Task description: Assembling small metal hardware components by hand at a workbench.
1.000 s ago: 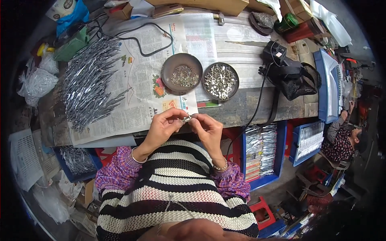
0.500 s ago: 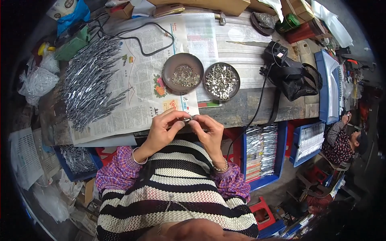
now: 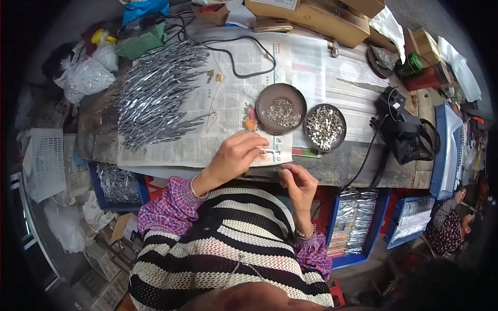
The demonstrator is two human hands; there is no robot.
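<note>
My left hand point(image 3: 239, 154) is closed over the near edge of the newspaper, pinching a small slim silvery metal piece point(image 3: 267, 151) that sticks out to the right of the fingertips. Lower and to the right, apart from it, is my right hand point(image 3: 300, 184), its thumb and fingers curled together. Anything between them is too small to make out. Just beyond my hands stand a brown bowl of thin metal bits point(image 3: 282, 86) and a dark bowl of small shiny round pieces point(image 3: 326, 127). A large heap of slender silvery metal pieces point(image 3: 161, 96) covers the newspaper's left side.
A black cable point(image 3: 233, 65) loops over the newspaper point(image 3: 228, 93). Blue trays of metal pieces stand below the table at left point(image 3: 137, 199) and right point(image 3: 381, 207). A black strapped bag point(image 3: 407, 147) lies at the right. Another person point(image 3: 451, 228) sits farther right.
My hands have parted: the left keeps a small metal piece, while the right has drawn back lower right. The whole view has shifted, placing the table's things farther right.
</note>
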